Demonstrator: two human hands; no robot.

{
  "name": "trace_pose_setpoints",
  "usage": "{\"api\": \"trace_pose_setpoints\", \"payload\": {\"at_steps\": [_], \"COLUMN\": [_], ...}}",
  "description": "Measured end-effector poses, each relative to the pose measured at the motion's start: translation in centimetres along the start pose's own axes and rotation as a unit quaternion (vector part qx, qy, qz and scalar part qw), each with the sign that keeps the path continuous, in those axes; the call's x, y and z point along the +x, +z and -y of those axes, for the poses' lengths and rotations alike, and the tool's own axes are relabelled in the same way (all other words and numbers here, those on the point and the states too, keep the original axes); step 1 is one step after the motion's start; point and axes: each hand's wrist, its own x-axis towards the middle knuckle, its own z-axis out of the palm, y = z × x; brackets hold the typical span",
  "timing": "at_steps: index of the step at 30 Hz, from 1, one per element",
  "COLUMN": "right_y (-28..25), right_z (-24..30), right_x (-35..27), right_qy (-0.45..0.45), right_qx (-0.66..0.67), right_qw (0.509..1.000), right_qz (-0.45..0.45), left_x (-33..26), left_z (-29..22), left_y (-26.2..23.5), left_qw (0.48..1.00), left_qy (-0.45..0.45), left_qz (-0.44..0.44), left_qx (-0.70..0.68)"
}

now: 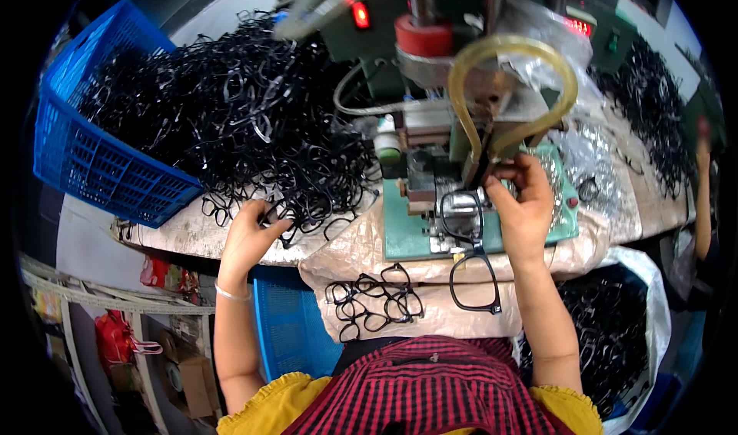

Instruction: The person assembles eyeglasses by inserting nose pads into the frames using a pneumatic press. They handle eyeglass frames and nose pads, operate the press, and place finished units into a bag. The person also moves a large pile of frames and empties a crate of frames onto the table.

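My left hand (252, 239) is at the near edge of a big heap of black eyeglass frames (254, 104), thumb and fingers closing on one of them. A single black eyeglass frame (494, 281) is in the green-based press machine (400, 235), one rim over the metal fixture and the other hanging past the base's front edge. Curled beside the fixture, my right hand (526, 212) pinches at the upper end of this frame; the exact contact is partly hidden. A yellowish hose loop (569, 89) arches above that hand.
A tilted blue basket (115, 170) stands against the heap's left side. Several loose eyeglass frames (373, 296) lie on the brown sheet (438, 323) near my lap. At lower right is a white sack (653, 312) of black frames. Clear plastic bags (596, 158) lie right of the machine.
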Motion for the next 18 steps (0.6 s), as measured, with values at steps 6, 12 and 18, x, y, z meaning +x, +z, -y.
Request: {"api": "trace_pose_setpoints", "payload": {"at_steps": [6,12,18], "right_y": [0.4,1.6,-3.2], "right_z": [1.5,3.7,2.3], "right_x": [0.1,-0.9,-0.5], "right_qy": [0.043,0.088,-0.076], "right_qx": [0.091,0.221,-0.158], "right_qw": [0.994,0.971,0.978], "right_qz": [0.041,0.022,0.110], "left_x": [0.0,-1.1,-7.3], "left_z": [-0.2,-4.8,-15.1], "left_y": [0.2,5.2,8.1], "left_qw": [0.918,0.593,0.614], "left_qy": [0.080,0.145,0.014], "left_qz": [-0.093,-0.028,0.376], "left_qx": [-0.378,-0.792,-0.693]}}
